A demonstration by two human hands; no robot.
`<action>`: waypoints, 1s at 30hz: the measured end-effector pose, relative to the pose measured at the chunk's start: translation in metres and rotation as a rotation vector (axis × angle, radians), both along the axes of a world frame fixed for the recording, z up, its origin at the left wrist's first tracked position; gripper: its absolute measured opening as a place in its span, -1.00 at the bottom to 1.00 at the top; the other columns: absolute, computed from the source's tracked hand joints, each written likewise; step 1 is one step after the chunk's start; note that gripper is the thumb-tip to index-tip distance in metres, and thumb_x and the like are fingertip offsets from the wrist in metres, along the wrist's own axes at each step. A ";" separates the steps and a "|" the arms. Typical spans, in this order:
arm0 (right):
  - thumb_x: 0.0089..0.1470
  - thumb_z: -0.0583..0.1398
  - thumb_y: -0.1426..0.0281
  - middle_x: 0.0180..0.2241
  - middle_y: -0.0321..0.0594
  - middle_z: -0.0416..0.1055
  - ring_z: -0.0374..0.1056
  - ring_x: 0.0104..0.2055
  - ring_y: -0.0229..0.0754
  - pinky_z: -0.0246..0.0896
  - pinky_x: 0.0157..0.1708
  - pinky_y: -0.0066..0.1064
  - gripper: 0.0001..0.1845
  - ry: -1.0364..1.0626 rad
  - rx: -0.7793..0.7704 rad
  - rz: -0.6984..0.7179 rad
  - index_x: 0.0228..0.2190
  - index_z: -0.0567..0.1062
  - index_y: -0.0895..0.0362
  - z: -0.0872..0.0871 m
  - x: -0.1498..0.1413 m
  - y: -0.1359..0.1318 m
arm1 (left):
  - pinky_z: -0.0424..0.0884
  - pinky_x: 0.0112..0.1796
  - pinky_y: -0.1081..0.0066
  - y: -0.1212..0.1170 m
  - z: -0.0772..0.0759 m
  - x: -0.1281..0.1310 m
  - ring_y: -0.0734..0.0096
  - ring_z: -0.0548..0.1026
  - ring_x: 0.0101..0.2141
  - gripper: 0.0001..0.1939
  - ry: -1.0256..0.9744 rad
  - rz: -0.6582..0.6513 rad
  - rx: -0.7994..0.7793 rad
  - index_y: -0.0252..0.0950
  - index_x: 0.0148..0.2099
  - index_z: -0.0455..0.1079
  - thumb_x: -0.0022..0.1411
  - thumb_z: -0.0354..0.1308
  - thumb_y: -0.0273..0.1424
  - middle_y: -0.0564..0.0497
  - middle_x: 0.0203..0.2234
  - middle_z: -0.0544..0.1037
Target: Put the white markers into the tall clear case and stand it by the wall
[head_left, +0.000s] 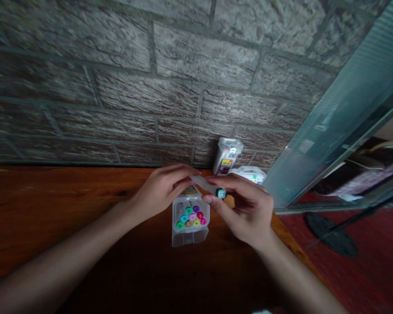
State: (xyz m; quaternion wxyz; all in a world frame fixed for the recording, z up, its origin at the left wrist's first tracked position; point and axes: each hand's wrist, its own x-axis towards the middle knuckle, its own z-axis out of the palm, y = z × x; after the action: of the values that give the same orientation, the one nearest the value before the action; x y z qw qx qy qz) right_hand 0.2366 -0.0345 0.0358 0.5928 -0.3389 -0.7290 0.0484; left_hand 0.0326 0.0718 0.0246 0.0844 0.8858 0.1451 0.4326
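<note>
The right hand (pixel 250 207) grips a white-barrelled marker with a dark teal cap (pixel 205 185), its thumb and fingers closed around the capped end. The marker is raised above the desk (pixel 68 196) and lies tilted between the two hands, with its cap towards the right and near, and its white end towards the left and far. The left hand (pixel 160 189) is at that white end, fingers bent and fingertips at the barrel (whether they pinch it or merely touch it, I cannot tell).

Below the hands, on the desk, stands a clear plastic marker case (pixel 174 213), its near side showing a translucent flap (pixel 190 237). Round marker caps (pixel 192 216) fill it in a close cluster: greens, cyan, purple, pale pink, red, brown, yellow and a deeper pink. A printed label (pixel 190 190) shows on the far side of the case, partly hidden by the left hand.

Farther off, close to the stone-block wall (pixel 177 91), a second clear case (pixel 227 157) with a yellow label stands upright. Just right of it and a little nearer is another clear container (pixel 253 174) (the right hand covers part of it). On the right, a glass panel (pixel 294 170) meets the wall, and beyond the desk's edge a black round base (pixel 330 235) rests on the red floor (pixel 380 270).
</note>
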 end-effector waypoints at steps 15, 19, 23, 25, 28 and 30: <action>0.16 0.46 0.51 -0.37 -0.31 0.70 0.60 -0.45 -0.22 0.55 -0.47 -0.47 -0.69 0.001 0.059 -0.003 -0.07 0.67 0.01 0.002 -0.001 -0.003 | 0.60 0.05 0.24 0.001 0.004 -0.005 0.24 0.67 0.00 -0.76 0.092 -0.018 0.064 -0.27 0.15 0.54 0.54 0.12 -0.44 -0.11 -0.02 0.70; 0.11 0.50 0.50 -0.45 -0.37 0.68 0.55 -0.55 -0.26 0.53 -0.54 -0.50 -0.73 0.064 0.118 -0.037 -0.17 0.64 0.01 0.000 -0.007 -0.006 | 0.59 0.00 0.27 -0.006 0.013 -0.006 0.24 0.67 -0.04 -0.80 0.101 -0.021 0.091 -0.26 0.10 0.55 0.53 0.18 -0.38 -0.10 -0.06 0.70; 0.09 0.52 0.50 -0.45 -0.39 0.69 0.52 -0.58 -0.30 0.51 -0.54 -0.54 -0.73 0.083 0.162 -0.076 -0.22 0.63 0.02 -0.002 -0.014 -0.011 | 0.57 -0.08 0.30 -0.013 0.017 -0.005 0.25 0.66 -0.11 -0.85 0.061 -0.027 0.145 -0.28 0.01 0.54 0.51 0.22 -0.34 -0.08 -0.15 0.69; 0.09 0.52 0.48 -0.45 -0.38 0.69 0.52 -0.58 -0.29 0.49 -0.57 -0.53 -0.74 0.084 0.173 -0.094 -0.23 0.63 0.01 -0.002 -0.016 -0.013 | 0.55 -0.08 0.27 -0.015 0.017 -0.005 0.24 0.64 -0.12 -0.87 0.054 -0.027 0.182 -0.28 -0.01 0.53 0.51 0.23 -0.36 -0.06 -0.17 0.68; 0.10 0.53 0.42 -0.45 -0.36 0.68 0.52 -0.57 -0.24 0.51 -0.58 -0.46 -0.77 0.075 0.177 -0.125 -0.25 0.63 0.00 -0.001 -0.017 -0.014 | 0.52 -0.04 0.23 -0.016 0.015 -0.005 0.23 0.63 -0.10 -0.86 0.076 -0.017 0.224 -0.27 0.04 0.52 0.53 0.19 -0.38 -0.06 -0.13 0.68; 0.11 0.53 0.40 -0.45 -0.35 0.68 0.54 -0.56 -0.22 0.54 -0.55 -0.43 -0.77 0.067 0.185 -0.133 -0.23 0.63 -0.01 -0.001 -0.016 -0.014 | 0.51 -0.02 0.22 -0.017 0.015 -0.005 0.23 0.63 -0.09 -0.83 0.097 -0.005 0.241 -0.26 0.07 0.53 0.55 0.15 -0.38 -0.06 -0.12 0.69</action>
State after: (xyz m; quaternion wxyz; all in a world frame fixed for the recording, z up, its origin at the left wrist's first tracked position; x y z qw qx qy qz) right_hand 0.2203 -0.0484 0.0350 0.6476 -0.3287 -0.6858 -0.0472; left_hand 0.0279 0.0544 0.0400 -0.0285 0.9098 0.0941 0.4033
